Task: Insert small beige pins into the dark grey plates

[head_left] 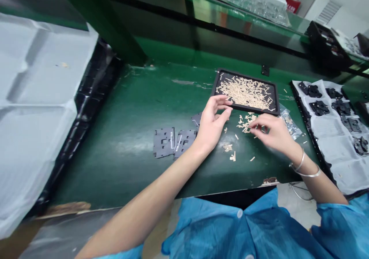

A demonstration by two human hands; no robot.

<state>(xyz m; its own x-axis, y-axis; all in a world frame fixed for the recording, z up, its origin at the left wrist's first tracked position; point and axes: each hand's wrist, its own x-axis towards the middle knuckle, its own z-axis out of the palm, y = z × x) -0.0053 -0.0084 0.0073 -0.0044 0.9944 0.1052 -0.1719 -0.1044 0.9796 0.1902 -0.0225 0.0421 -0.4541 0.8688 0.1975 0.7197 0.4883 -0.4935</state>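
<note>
My left hand is beside the near left corner of a black tray. Its fingers curl loosely, the thumb stands apart from the index finger, and nothing shows between them. The tray holds many thin beige strips. My right hand pinches thumb and fingertips together at a small pile of beige pieces in front of the tray. What sits in that pinch is too small to make out. Dark grey plates with cut-outs lie left of my left wrist, one partly hidden behind it.
At right, a black-edged tray with white lining holds several black parts. A clear plastic bag lies beside my right hand. White-lined trays stand at left. A green post and shelf rise behind the green table.
</note>
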